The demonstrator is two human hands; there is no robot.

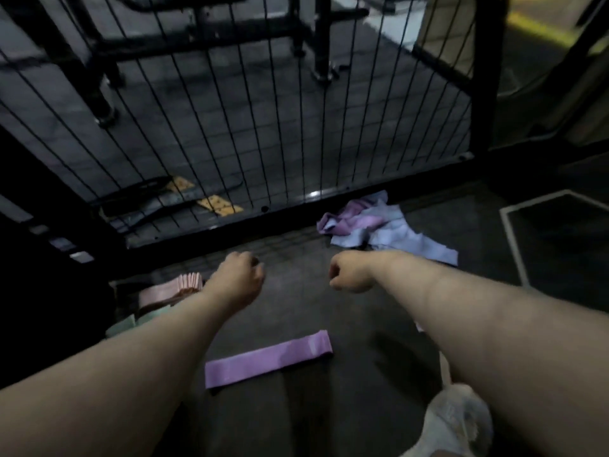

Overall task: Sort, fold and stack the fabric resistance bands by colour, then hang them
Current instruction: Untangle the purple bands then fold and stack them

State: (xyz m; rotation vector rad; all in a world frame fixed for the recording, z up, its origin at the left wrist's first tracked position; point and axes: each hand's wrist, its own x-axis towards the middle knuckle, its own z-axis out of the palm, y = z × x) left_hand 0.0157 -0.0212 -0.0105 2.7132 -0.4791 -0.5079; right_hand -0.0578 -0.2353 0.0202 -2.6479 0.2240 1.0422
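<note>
A purple fabric band lies flat on the dark floor between my forearms. A loose heap of purple and pale blue bands sits farther off by the base of the wire fence. On the left, a stack of folded pink bands stands beside pale green bands, partly hidden by my left arm. My left hand and my right hand hover above the floor with fingers curled; neither holds anything. They are about a hand's width apart, short of the heap.
A black wire-mesh fence with a dark base rail runs across just beyond the bands. A white-framed dark panel lies at the right. A pale crumpled bag or cloth sits at the lower right by my right arm.
</note>
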